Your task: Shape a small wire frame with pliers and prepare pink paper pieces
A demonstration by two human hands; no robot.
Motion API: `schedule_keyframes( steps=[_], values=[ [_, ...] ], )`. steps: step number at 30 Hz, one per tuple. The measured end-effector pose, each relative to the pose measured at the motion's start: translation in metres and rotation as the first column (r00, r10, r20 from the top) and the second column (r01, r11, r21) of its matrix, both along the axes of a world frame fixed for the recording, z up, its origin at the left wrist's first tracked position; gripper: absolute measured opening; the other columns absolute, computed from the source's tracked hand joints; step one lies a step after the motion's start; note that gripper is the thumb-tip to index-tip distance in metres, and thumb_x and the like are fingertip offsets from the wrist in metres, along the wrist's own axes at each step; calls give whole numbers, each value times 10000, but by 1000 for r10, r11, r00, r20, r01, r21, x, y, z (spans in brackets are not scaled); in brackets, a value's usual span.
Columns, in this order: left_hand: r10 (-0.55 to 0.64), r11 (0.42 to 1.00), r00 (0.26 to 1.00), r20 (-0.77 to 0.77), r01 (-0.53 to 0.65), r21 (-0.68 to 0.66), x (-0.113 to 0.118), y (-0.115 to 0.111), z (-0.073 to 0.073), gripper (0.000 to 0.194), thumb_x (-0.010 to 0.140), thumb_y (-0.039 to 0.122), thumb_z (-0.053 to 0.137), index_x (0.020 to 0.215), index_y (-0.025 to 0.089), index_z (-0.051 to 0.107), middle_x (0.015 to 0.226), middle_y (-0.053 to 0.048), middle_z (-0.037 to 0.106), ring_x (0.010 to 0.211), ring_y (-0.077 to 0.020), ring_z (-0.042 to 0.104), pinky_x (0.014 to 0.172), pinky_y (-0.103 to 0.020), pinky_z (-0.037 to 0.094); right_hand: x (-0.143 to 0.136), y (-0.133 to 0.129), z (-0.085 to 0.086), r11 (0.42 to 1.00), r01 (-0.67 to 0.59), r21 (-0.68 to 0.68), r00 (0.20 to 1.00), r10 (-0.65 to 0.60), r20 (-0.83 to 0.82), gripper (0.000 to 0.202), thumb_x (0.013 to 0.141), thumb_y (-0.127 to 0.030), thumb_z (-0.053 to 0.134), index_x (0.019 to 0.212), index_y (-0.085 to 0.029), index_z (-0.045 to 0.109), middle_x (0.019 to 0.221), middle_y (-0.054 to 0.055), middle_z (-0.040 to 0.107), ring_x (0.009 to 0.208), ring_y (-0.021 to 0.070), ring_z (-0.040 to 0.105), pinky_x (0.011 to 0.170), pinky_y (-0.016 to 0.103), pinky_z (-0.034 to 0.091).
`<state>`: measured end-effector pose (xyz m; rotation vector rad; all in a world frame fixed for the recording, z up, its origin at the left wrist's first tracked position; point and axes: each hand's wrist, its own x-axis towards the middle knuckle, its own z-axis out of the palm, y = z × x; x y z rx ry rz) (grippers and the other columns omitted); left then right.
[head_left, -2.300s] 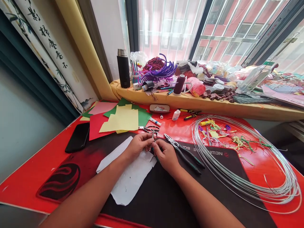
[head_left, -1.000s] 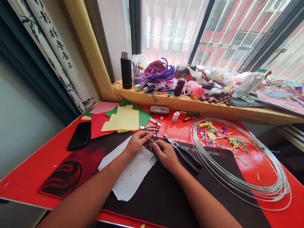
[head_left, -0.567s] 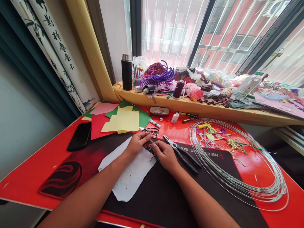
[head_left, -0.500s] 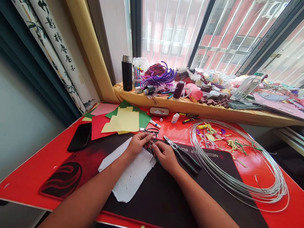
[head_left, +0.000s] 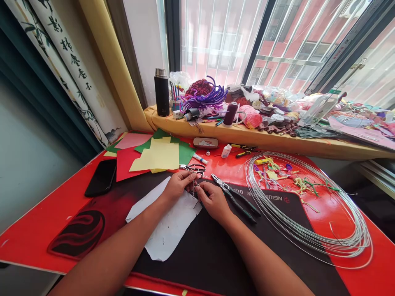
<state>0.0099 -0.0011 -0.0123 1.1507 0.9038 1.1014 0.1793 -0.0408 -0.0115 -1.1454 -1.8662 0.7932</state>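
Observation:
Between my two hands is a small piece of bent thin wire [head_left: 194,190], partly hidden by the fingers. My left hand [head_left: 180,183] is closed, pinching its upper part between thumb and fingertips. From the other side my right hand [head_left: 212,199] pinches the same wire, its fingers curled. Below them, a cut sheet of white paper [head_left: 168,230] with small dark marks lies on the black mouse mat [head_left: 212,255]. Combination pliers [head_left: 236,197] with dark handles rest just right of my right hand. Scissors [head_left: 196,168] lie right behind the fingers.
A large coil of silvery wire [head_left: 339,246] covers the right side, with coloured yarn scraps [head_left: 304,185] inside it. A phone [head_left: 101,177] and sheets of coloured paper [head_left: 160,156] lie at left. Behind are a glue bottle [head_left: 226,151] and a sill holding a black flask [head_left: 162,94] and yarn.
The camera view has shifted slightly. Both hands stay in nearly the same place, still pinching the wire, with only small finger movement.

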Motion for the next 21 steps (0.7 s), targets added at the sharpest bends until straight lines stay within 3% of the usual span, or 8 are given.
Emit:
schedule_keyframes(
  steps=[7, 10, 13, 17, 21],
  values=[
    [9, 999, 996, 90, -5, -41, -5, 0, 4, 369, 781, 492, 806, 801, 138, 704, 633, 4, 605, 541, -103, 517, 533, -236, 406, 0, 0, 0, 1000, -7, -17, 999, 6, -33, 311, 1013, -396, 527, 801, -214, 662, 675, 13, 655, 642, 181, 598, 650, 288, 438],
    [34, 999, 992, 123, -29, -42, -12, 2, 8, 380, 801, 505, 781, 747, 152, 650, 618, 13, 585, 546, -106, 521, 528, -233, 413, 1, 0, 1, 996, 17, -88, 990, -29, -136, 330, 1013, -434, 533, 830, -209, 691, 623, 0, 638, 596, 174, 591, 632, 286, 444],
    [18, 999, 998, 61, -19, 30, -18, 2, 12, 389, 843, 514, 741, 738, 156, 630, 624, 12, 586, 554, -109, 535, 533, -234, 432, 5, 2, 2, 987, 79, -140, 959, -113, -259, 356, 1007, -479, 541, 834, -208, 695, 578, -12, 608, 567, 174, 580, 631, 292, 452],
    [-100, 988, 991, -89, 110, 111, -19, -2, 16, 411, 887, 525, 691, 724, 158, 604, 616, -5, 618, 534, -115, 566, 529, -240, 448, 13, 8, 0, 978, 139, -155, 914, -187, -360, 363, 995, -518, 556, 847, -211, 681, 564, -18, 578, 586, 187, 586, 647, 302, 467],
    [-256, 962, 945, -205, 270, 44, -17, -8, 18, 425, 901, 565, 654, 755, 175, 569, 609, -36, 675, 501, -144, 616, 462, -235, 421, 20, 11, 1, 984, 122, -129, 944, -155, -291, 362, 1003, -516, 541, 878, -212, 693, 597, -11, 612, 601, 186, 586, 657, 302, 460]
  ],
)
